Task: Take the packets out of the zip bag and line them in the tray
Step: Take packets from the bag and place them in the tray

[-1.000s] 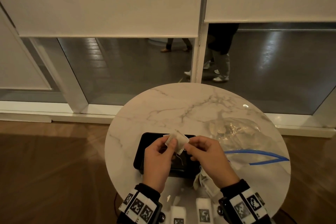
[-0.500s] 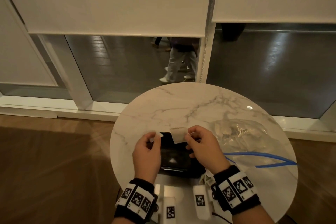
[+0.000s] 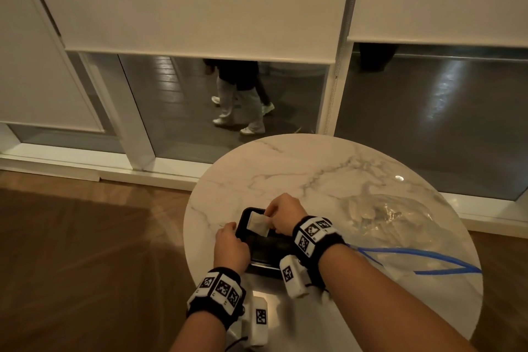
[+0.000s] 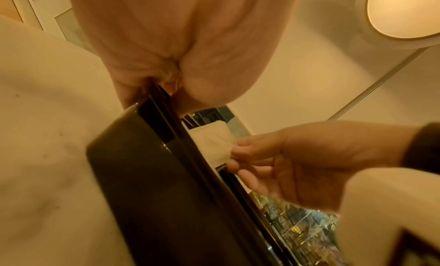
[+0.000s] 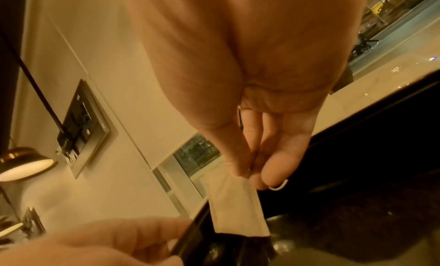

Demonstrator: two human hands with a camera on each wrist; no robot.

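A round marble table [image 3: 285,168] holds a black tray [image 3: 268,248] near its front edge. A clear zip bag [image 3: 400,226] with a blue strip lies to the right of the tray, with more packets inside, though they look blurry. The left hand [image 3: 230,246] grips the tray's left rim, thumb on one side and fingers on the other. The right hand [image 3: 284,216] reaches over the tray's far end. It pinches a small white packet [image 3: 258,224] by its top edge. The packet hangs down from the fingertips [image 5: 240,168], and its lower edge seems to touch the tray.
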